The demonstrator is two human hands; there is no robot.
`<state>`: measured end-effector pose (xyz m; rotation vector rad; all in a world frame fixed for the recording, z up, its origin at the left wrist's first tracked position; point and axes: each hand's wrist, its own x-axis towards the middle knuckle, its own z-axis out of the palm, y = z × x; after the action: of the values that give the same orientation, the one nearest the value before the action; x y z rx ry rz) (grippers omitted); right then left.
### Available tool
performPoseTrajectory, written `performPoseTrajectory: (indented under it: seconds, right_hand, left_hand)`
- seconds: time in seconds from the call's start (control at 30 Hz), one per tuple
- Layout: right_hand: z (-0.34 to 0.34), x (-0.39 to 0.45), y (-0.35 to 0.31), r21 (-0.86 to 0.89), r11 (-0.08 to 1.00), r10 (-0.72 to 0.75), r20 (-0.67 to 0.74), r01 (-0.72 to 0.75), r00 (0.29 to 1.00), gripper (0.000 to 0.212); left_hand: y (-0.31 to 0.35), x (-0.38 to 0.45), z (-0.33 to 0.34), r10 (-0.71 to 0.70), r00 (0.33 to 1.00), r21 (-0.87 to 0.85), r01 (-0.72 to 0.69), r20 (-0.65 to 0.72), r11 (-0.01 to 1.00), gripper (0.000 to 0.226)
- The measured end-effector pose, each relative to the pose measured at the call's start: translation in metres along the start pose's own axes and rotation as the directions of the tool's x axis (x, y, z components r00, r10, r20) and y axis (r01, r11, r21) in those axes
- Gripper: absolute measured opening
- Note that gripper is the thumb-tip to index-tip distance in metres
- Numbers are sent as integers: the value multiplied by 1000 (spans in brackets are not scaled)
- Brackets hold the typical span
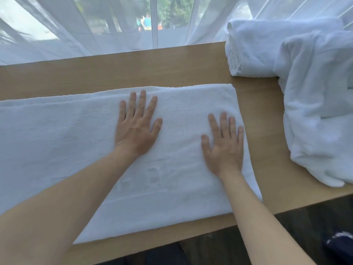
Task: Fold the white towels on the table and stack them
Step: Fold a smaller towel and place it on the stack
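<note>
A long white towel lies flat across the wooden table, running off the left edge of the view. My left hand presses flat on its middle, fingers straight and spread. My right hand presses flat near the towel's right end, fingers straight. A folded white towel sits at the table's far right corner. Next to it, a loose crumpled white towel is heaped at the right edge.
Sheer white curtains hang just behind the table's far edge. The table's near edge runs diagonally along the bottom, with dark floor below it. Bare wood shows between the flat towel and the heap.
</note>
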<state>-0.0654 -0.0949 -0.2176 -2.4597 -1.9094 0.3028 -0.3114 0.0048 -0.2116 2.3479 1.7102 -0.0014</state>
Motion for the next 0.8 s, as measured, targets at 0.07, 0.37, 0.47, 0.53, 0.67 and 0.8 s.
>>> performPoseTrajectory:
  seconds: [0.07,0.37,0.47,0.53,0.67,0.8]
  right_hand:
    - [-8,11,27,33,987,154,37,-155,987,64]
    - [-1,-68,-26,100,982,-154,-47,159,987,60]
    - [3,-84,7,71,992,-109,34,106,994,62]
    - [-2,-76,36,51,997,61,51,-63,997,62]
    - [-9,-70,62,126,925,352,63,-358,934,65]
    - [-6,-97,37,154,975,162,-7,-159,987,65]
  left_hand:
    - [6,-6,-1,44,999,-38,-44,-4,998,66]
    - [70,-121,40,192,981,-12,-192,-26,981,72]
    - [69,-121,40,209,978,8,-209,-1,978,72]
    - [71,-118,38,198,980,21,-199,24,980,72]
    - [83,-127,39,232,971,10,-233,52,972,71]
    - [117,-133,48,512,854,8,-515,96,857,67]
